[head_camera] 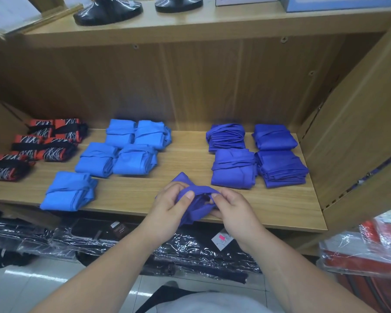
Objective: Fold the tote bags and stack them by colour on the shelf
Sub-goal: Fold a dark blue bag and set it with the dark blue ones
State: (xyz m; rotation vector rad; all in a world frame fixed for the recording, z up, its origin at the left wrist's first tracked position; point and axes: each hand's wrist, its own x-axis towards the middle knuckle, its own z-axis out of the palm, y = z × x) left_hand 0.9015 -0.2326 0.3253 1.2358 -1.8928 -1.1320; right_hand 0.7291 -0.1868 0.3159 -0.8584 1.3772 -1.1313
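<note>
My left hand (167,208) and right hand (233,208) each pinch the purple-blue tote bag (199,190), fingers curled round its fabric, at the shelf (145,190) front edge. Matching folded stacks (234,169) occupy the shelf's right side.

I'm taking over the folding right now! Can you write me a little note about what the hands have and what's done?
Hands: left hand and right hand both grip one dark blue bag, partly folded, over the front edge of the shelf.
Done: red-and-black bundles on the left, five light blue bundles in the middle, four dark blue bundles on the right.
Left: finish this fold and set it with the dark blue ones.
</note>
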